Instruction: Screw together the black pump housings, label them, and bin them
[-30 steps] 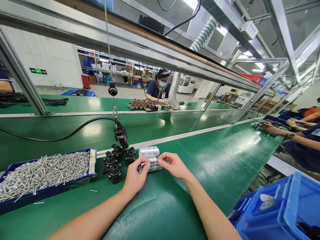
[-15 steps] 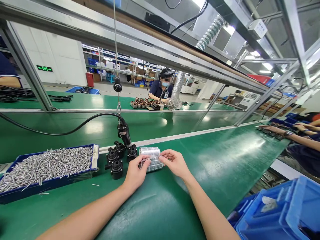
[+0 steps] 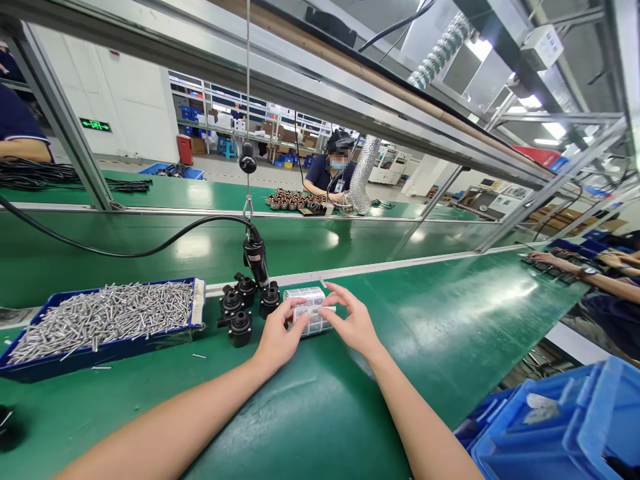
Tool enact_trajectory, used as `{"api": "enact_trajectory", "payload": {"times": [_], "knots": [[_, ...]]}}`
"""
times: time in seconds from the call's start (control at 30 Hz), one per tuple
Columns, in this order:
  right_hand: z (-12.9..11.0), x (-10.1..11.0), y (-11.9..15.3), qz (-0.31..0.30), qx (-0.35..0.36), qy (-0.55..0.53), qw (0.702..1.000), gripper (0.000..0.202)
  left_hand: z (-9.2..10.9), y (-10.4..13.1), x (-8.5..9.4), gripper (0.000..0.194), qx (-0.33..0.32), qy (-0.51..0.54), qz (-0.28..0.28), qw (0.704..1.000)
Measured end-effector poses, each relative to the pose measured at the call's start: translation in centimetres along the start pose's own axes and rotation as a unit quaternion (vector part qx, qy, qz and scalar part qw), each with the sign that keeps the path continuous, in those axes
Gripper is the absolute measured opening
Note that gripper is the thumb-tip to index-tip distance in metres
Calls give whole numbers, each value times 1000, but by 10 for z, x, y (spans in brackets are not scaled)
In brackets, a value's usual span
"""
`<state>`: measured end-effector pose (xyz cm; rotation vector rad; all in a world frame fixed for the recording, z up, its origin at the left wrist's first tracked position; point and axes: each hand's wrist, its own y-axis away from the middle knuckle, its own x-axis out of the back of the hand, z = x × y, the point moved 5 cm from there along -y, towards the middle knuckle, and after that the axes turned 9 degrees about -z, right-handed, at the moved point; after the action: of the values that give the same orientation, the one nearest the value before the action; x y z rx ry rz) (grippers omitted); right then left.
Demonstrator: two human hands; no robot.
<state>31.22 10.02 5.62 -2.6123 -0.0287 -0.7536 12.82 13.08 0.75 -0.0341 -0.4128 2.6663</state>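
1. Near the tabletop's (image 3: 435, 320) far edge, toward its left end, a blue tray (image 3: 65, 363) is heaped with thin metal pins (image 3: 120, 310).
2. Next come four black round parts (image 3: 240, 327), close together by the far edge. A black tool (image 3: 256, 260) hangs on a cord just over them.
3. The left hand (image 3: 280, 333) grips the left end of a roll of silvery labels (image 3: 304, 295), thumb in front. A firm but soft hold seems best, so the roll can't slip or get squashed.
4. The roll is on the tabletop by the far edge, between both hands.
5. The right hand (image 3: 353, 323) is curled at the roll's right end. A small pale bit shows by its pointing finger; whether it is pinched can't be told. Slow, light fingertips should help stop labels from creasing or tearing.
6. A blue bin (image 3: 565, 427) stands past the right edge.
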Motion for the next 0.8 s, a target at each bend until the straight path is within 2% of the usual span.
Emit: {"api": "enact_trajectory", "payload": {"times": [0.1,0.23,0.43,0.5,0.57,0.63,0.7,0.8], "knots": [[2,2,0,21,-8,5,1000,54,0,1,1,35,13,14,6,1000],[-2,1,1,44,17,6,999,57,4,1,2,35,11,11,17,1000],[-13,1,5,95,46,35,994,48,3,0,4,35,13,-10,31,999],[-16,2,7,120,52,7,991,57,2,-1,4,36,13,-19,29,999],[-17,-2,8,112,55,-38,991,73,1,-1,3,35,9,-29,22,999],[-18,-9,8,78,54,-60,994,82,1,-1,2,34,2,-41,12,999],[-21,-16,8,56,54,-52,996,82,1,0,0,32,-5,-56,3,998],[-28,-23,10,57,69,-44,995,79,3,1,-3,31,-20,-78,-10,997]]}}
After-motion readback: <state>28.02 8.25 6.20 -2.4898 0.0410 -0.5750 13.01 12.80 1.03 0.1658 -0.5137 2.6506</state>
